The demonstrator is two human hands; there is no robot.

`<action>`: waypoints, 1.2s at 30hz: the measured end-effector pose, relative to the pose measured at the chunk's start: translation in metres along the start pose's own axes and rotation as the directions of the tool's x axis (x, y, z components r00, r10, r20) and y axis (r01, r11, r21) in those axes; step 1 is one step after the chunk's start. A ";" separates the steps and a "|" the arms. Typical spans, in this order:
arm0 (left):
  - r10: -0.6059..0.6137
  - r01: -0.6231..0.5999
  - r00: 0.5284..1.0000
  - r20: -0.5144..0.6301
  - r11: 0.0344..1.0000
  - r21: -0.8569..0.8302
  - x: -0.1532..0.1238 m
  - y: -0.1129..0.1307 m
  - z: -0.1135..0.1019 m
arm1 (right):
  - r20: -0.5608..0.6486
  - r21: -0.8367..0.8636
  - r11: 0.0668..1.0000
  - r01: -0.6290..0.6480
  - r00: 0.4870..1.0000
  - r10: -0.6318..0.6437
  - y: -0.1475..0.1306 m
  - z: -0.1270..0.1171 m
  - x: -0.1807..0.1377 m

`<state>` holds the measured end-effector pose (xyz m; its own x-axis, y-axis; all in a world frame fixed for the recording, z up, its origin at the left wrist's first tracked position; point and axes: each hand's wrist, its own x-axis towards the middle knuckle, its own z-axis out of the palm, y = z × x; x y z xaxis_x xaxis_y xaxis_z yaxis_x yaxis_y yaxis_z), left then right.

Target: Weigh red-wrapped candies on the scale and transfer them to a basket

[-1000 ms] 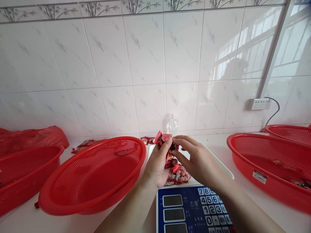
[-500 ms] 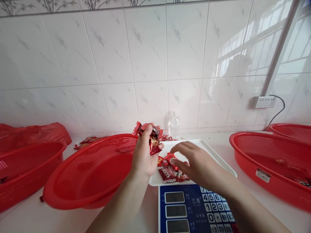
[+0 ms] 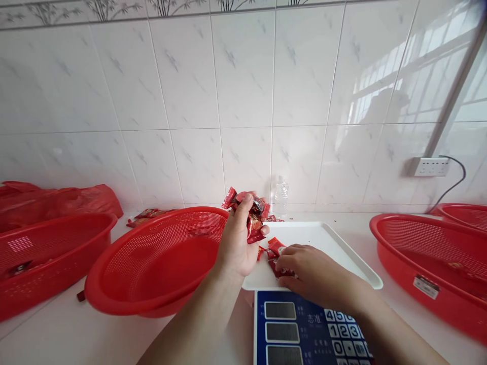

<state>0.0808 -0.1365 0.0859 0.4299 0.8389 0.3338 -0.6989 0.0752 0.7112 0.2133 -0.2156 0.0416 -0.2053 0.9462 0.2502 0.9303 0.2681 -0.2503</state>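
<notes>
The left hand's (image 3: 236, 243) fingers clasp glossy red plastic-wrapped packets (image 3: 254, 227) near a white rectangular tray (image 3: 331, 243); the top one lies crosswise, one end up-left, thumb hiding its middle. The right hand (image 3: 315, 268) partly covers flat red packets (image 3: 273, 264) on the tray; pinching, I cannot tell.
</notes>
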 end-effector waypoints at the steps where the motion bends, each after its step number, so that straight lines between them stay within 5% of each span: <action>1: 0.002 -0.002 1.000 0.002 1.000 -0.003 0.000 0.000 0.000 | -0.003 -0.014 1.000 -0.025 1.000 0.025 0.001 -0.001 0.000; 6: -0.011 0.012 1.000 0.010 1.000 -0.017 -0.001 0.000 0.001 | -0.103 -0.052 0.999 0.001 0.995 -0.007 -0.007 0.010 0.008; 15: -0.014 0.015 1.000 -0.019 1.000 0.020 -0.003 0.000 0.002 | -0.001 -0.022 0.995 0.092 0.996 -0.092 -0.024 0.043 0.018; 36: -0.041 0.039 0.999 0.035 0.998 0.041 -0.004 -0.007 0.002 | -0.022 -0.077 0.997 0.022 0.999 -0.024 -0.020 0.038 0.019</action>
<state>0.0852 -0.1415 0.0806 0.4778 0.8158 0.3258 -0.6572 0.0859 0.7488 0.1794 -0.1961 0.0159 -0.2210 0.9353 0.2765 0.9461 0.2744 -0.1721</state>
